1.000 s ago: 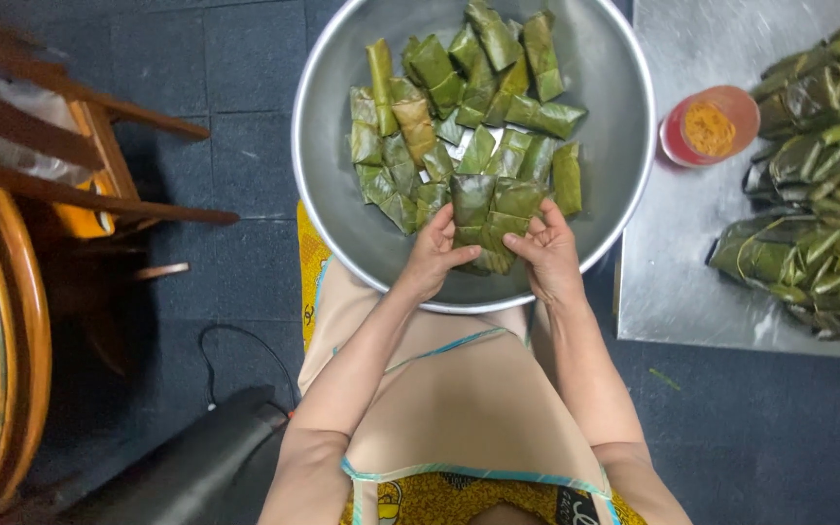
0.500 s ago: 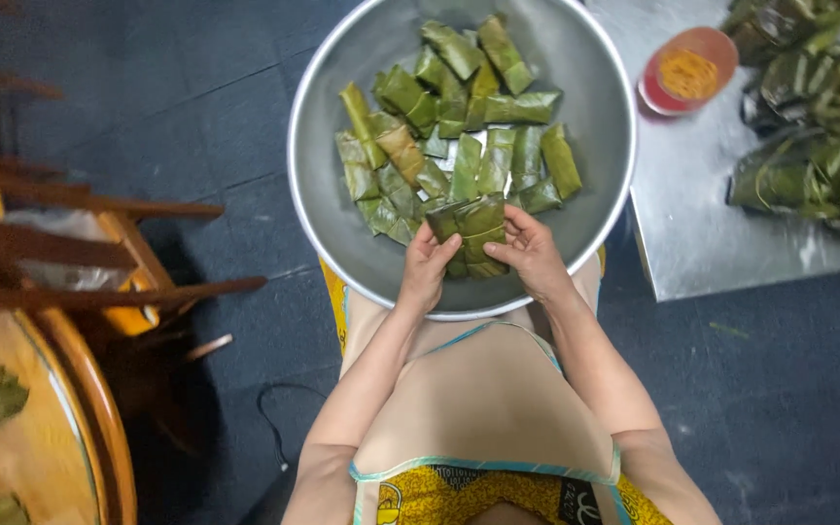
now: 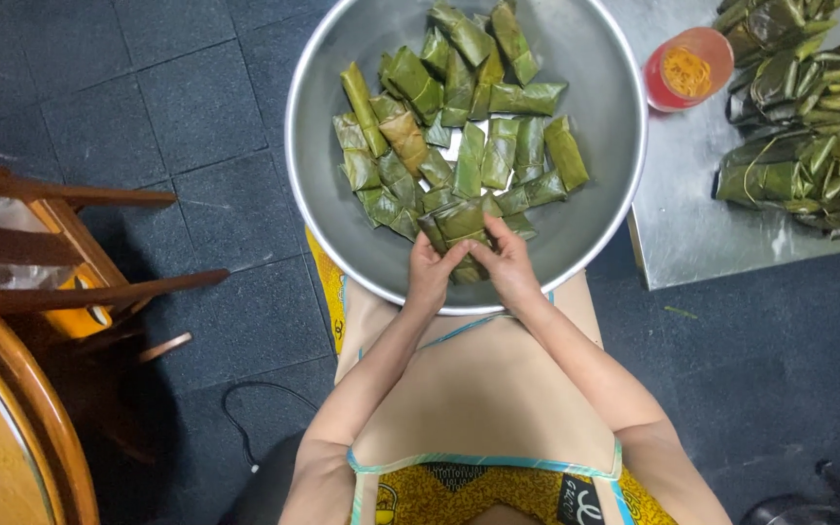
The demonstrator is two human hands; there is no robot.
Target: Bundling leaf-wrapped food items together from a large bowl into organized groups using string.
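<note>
A large round metal basin point(image 3: 323, 204) rests on my lap and holds several green leaf-wrapped parcels. My left hand point(image 3: 430, 272) and my right hand point(image 3: 507, 262) meet at the basin's near edge, both closed around one leaf-wrapped parcel point(image 3: 461, 226). The other leaf parcels point(image 3: 459, 117) lie loose across the middle and far side of the basin. My forearms run down to a beige apron over my lap.
A metal tray point(image 3: 692, 224) at the right carries a pile of tied leaf bundles point(image 3: 809, 126) and a small red cup point(image 3: 687, 68) with orange contents. Wooden chair rails point(image 3: 70, 243) and a round wooden table edge point(image 3: 21, 418) stand at the left. Dark tiled floor lies below.
My hands have drawn closer together on the parcel at the basin's near edge. The camera view has shifted, so the basin sits higher in the frame.
</note>
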